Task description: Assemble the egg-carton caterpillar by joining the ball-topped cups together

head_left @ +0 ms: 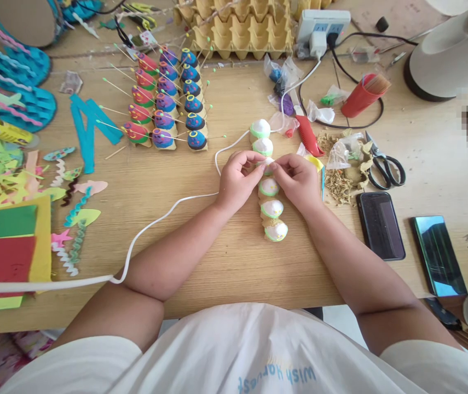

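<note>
A strip of egg-carton cups (269,187) lies lengthwise in front of me, each cup topped with white clay and ringed in light green. Tiny yellow specks show on the nearer cups. My left hand (237,178) is closed at the third cup from the far end, thumb and forefinger pinched on its white top. From the other side, my right hand (299,178) meets it there, its fingers also closed on the same cup. Any small piece between the fingertips is hidden. A white cable (163,211) runs past my left forearm towards the strip.
Three rows of painted egg-carton cups (162,103) with pins stand at the back left. Scissors (385,164), a red cup of sticks (359,97) and two phones (381,225) lie right. Paper cut-outs (7,180) cover the left. A power strip (322,24) sits behind.
</note>
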`<state>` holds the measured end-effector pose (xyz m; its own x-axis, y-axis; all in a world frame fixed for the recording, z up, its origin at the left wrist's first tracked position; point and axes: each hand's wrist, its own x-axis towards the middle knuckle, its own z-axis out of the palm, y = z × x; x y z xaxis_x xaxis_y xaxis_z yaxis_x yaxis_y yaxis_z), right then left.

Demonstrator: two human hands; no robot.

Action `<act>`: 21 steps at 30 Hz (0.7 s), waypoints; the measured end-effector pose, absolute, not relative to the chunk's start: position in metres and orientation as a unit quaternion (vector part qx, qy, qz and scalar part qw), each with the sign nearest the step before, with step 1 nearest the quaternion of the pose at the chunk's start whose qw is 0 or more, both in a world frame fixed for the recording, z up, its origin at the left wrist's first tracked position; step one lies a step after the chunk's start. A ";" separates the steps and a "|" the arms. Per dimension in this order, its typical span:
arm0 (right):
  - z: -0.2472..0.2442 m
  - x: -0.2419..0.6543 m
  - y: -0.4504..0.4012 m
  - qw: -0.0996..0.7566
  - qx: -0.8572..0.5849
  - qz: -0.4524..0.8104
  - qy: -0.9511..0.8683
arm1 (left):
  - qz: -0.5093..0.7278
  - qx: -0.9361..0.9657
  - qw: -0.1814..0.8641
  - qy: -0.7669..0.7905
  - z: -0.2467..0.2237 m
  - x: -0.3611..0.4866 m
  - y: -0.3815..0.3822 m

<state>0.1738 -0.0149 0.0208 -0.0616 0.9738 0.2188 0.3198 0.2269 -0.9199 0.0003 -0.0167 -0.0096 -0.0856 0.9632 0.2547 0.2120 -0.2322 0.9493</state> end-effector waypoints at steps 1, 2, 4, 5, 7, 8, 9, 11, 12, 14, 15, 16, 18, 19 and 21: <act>0.021 0.174 -0.015 0.459 -0.508 0.356 -0.636 | 0.532 0.576 0.352 0.510 -0.010 0.000 -0.016; 0.021 0.174 -0.015 0.461 -0.506 0.356 -0.637 | 0.533 0.576 0.352 0.510 -0.010 0.001 -0.016; 0.020 0.174 -0.015 0.463 -0.501 0.356 -0.638 | 0.534 0.576 0.353 0.509 -0.010 0.001 -0.016; 0.020 0.174 -0.015 0.464 -0.500 0.357 -0.638 | 0.536 0.575 0.353 0.507 -0.010 0.001 -0.016; 0.020 0.174 -0.015 0.462 -0.502 0.360 -0.637 | 0.537 0.575 0.353 0.505 -0.010 0.001 -0.016; 0.020 0.174 -0.015 0.459 -0.504 0.362 -0.636 | 0.537 0.576 0.353 0.506 -0.010 0.001 -0.016; 0.020 0.174 -0.015 0.458 -0.507 0.363 -0.634 | 0.535 0.576 0.352 0.508 -0.009 0.001 -0.016; 0.020 0.174 -0.014 0.457 -0.511 0.364 -0.631 | 0.531 0.578 0.352 0.510 -0.009 0.001 -0.017; 0.020 0.174 -0.014 0.457 -0.510 0.364 -0.631 | 0.532 0.578 0.353 0.509 -0.009 0.001 -0.017; 0.020 0.174 -0.014 0.459 -0.508 0.366 -0.631 | 0.535 0.577 0.355 0.506 -0.010 0.001 -0.017; 0.020 0.174 -0.014 0.458 -0.507 0.368 -0.631 | 0.535 0.576 0.356 0.505 -0.010 0.001 -0.017; 0.019 0.174 -0.014 0.458 -0.507 0.368 -0.630 | 0.535 0.575 0.358 0.505 -0.011 0.001 -0.017; 0.019 0.174 -0.014 0.457 -0.510 0.368 -0.629 | 0.532 0.573 0.361 0.508 -0.012 0.001 -0.017; 0.019 0.174 -0.014 0.458 -0.510 0.366 -0.629 | 0.532 0.571 0.362 0.509 -0.012 0.001 -0.017; 0.020 0.174 -0.014 0.457 -0.511 0.364 -0.630 | 0.534 0.569 0.363 0.509 -0.012 0.001 -0.017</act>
<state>0.1739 -0.0141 0.0196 -0.0598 0.9770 0.2046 0.3109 0.2130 -0.9262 0.0011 -0.0169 -0.0122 -0.0880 0.9674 0.2375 0.1922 -0.2174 0.9570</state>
